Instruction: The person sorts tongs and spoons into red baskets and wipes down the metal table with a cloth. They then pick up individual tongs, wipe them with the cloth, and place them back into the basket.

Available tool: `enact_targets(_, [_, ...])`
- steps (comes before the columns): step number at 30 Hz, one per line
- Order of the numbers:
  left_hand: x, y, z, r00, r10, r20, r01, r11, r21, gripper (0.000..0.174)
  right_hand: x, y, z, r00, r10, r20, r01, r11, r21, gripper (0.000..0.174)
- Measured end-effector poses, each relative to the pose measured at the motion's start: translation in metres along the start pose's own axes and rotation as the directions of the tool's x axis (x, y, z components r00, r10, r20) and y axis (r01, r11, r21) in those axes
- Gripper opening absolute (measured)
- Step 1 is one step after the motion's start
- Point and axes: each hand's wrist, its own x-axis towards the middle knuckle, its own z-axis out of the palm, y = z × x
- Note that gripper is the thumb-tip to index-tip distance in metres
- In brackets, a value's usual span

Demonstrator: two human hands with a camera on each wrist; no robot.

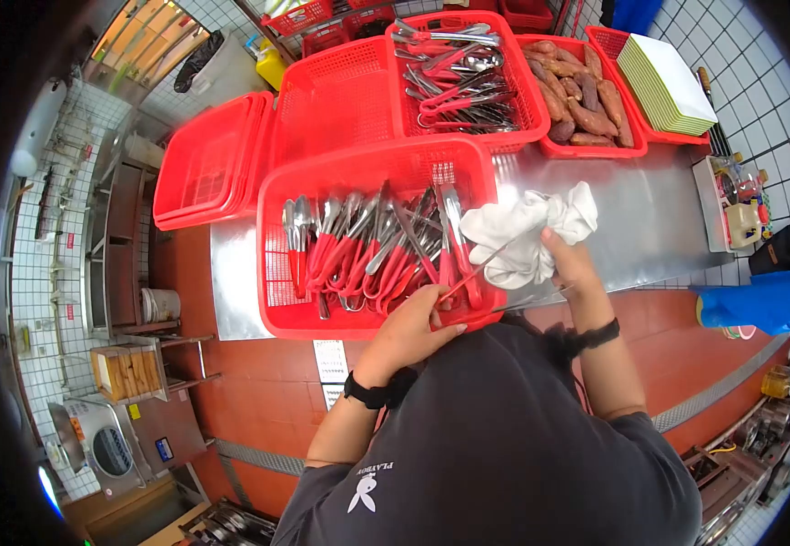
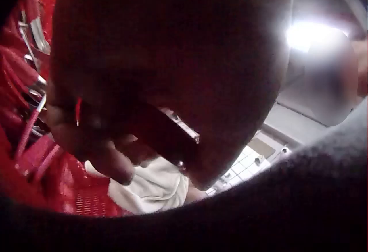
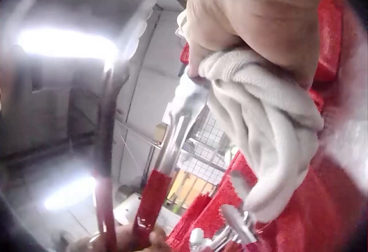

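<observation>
My left hand (image 1: 417, 320) grips the red handle end of a pair of tongs (image 1: 472, 273) just over the front rim of a red basket (image 1: 358, 318). The tongs' steel arms spread toward the right. My right hand (image 1: 566, 259) clutches a white cloth (image 1: 522, 227) bunched around their steel tips. In the left wrist view the hand (image 2: 161, 62) is dark and close, wrapped on the tongs (image 2: 178, 131), with the cloth (image 2: 152, 186) below. The right wrist view has the hand (image 3: 259, 16) squeezing the cloth (image 3: 270, 108) over the tongs (image 3: 152, 194).
The front basket holds several red-handled tongs and spoons (image 1: 367, 246). Behind it stand another red basket of tongs (image 1: 458, 82), a red basket of sweet potatoes (image 1: 581, 91), pale plates (image 1: 668, 86) and empty red baskets (image 1: 213, 159). All rest on a steel counter (image 1: 649, 218).
</observation>
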Motion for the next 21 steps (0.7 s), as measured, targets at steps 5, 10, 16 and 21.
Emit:
enact_targets(5, [0.003,0.022,-0.009,0.973,-0.02,0.232,0.028,0.999,-0.035,0.075,0.011,0.032,-0.021,0.941,-0.019,0.339,-0.165,0.847,0.505,0.061])
enact_targets(10, [0.0,0.037,-0.012,0.933,-0.082,0.35,0.04,0.991,0.125,0.087,0.013,0.031,-0.028,0.865,-0.188,0.464,-0.209,0.707,0.676,0.059])
enact_targets(16, [0.01,0.046,0.004,0.932,-0.03,0.362,-0.048,0.978,0.203,0.077,0.011,0.079,-0.019,0.838,-0.03,0.544,-0.234,0.882,0.41,0.059])
enact_targets(21, [0.018,0.047,0.013,0.906,0.011,0.423,-0.121,0.965,0.234,0.069,0.023,0.089,-0.032,0.767,-0.336,0.547,-0.236,0.644,0.727,0.073])
